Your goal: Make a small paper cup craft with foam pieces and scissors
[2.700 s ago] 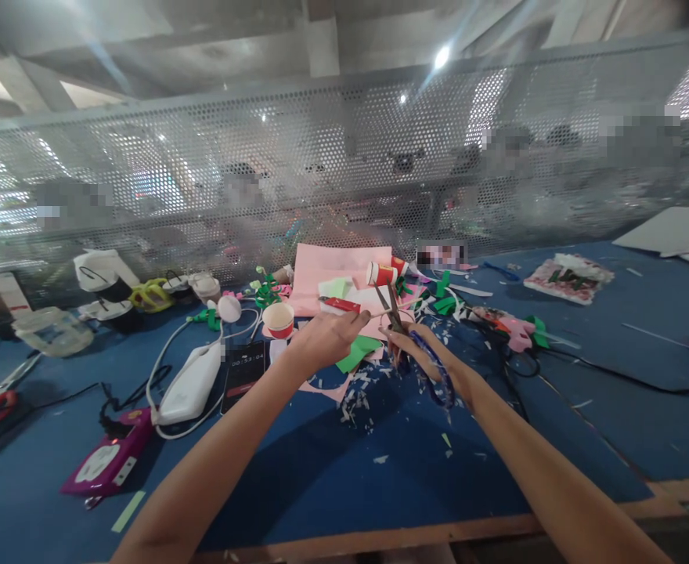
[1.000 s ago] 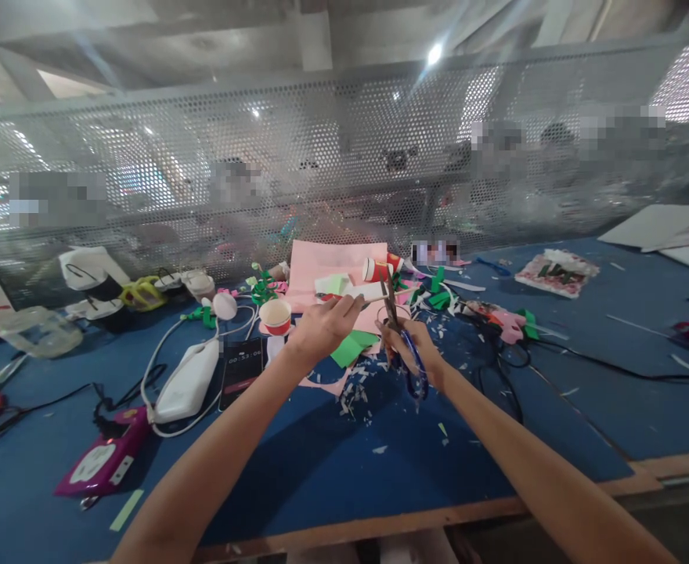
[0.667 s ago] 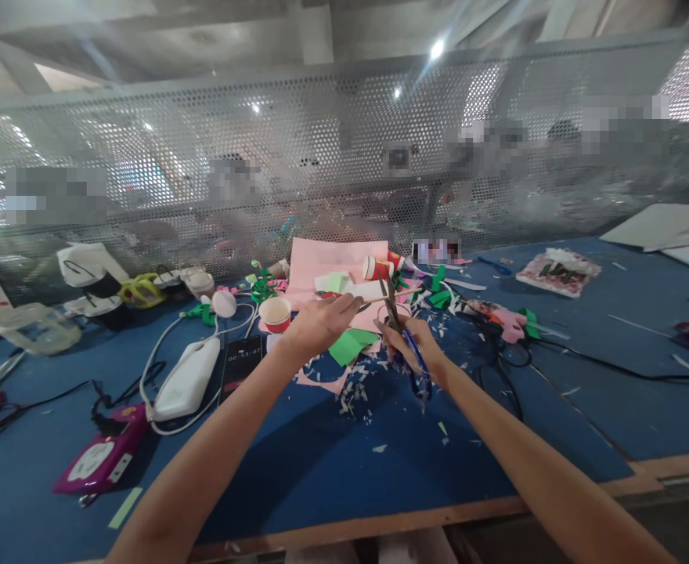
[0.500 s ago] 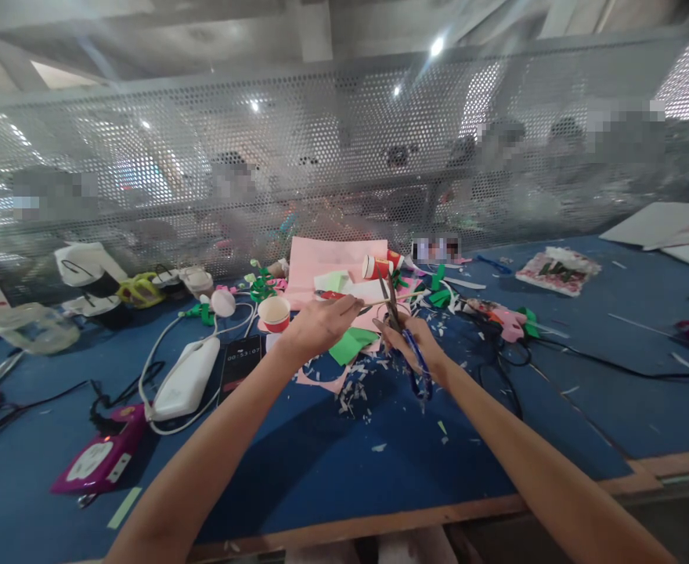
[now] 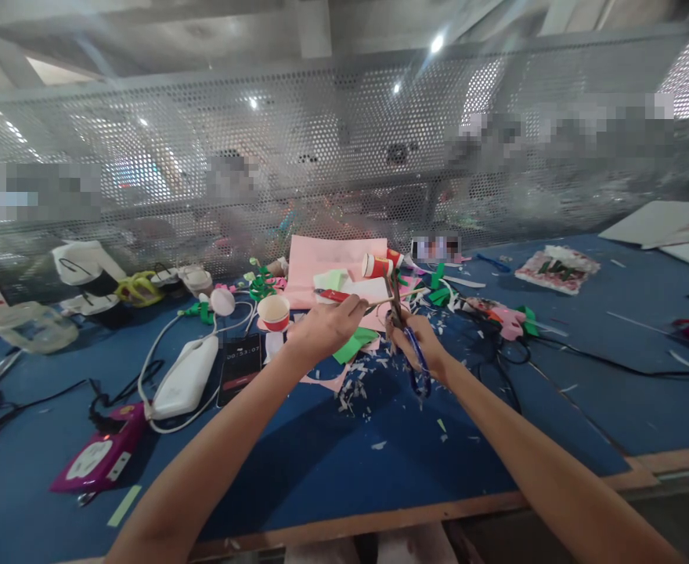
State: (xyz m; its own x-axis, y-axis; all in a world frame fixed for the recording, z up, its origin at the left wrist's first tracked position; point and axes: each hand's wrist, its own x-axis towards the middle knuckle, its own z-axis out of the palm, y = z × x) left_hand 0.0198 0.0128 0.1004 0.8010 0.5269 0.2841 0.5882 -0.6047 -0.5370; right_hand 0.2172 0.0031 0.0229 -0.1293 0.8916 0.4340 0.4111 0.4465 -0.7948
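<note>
My left hand [image 5: 328, 333] is closed round a thin wooden stick [image 5: 413, 292], which points to the right. In my right hand [image 5: 423, 345] is a pair of scissors with blue handles [image 5: 417, 362], its blades upright and close together across the stick. Whether they have cut into the stick, I cannot tell. Behind my left hand a red tool [image 5: 333, 294], its kind unclear, lies over pale paper. A green paper piece [image 5: 356, 345] and white paper snippets [image 5: 353, 389] lie below the hands. Pink paper [image 5: 326, 258] stands behind them.
A red-and-white paper cup [image 5: 274, 313] stands left of my hands; another cup [image 5: 373, 266] lies tipped behind. A phone [image 5: 239, 368], white power bank [image 5: 185, 376] and purple power strip [image 5: 101, 458] are to the left. Cables cross both sides. A perforated metal screen [image 5: 333, 172] borders the back.
The scissor blades were apart around the stick and are now closed together. My left hand has shifted slightly to the right.
</note>
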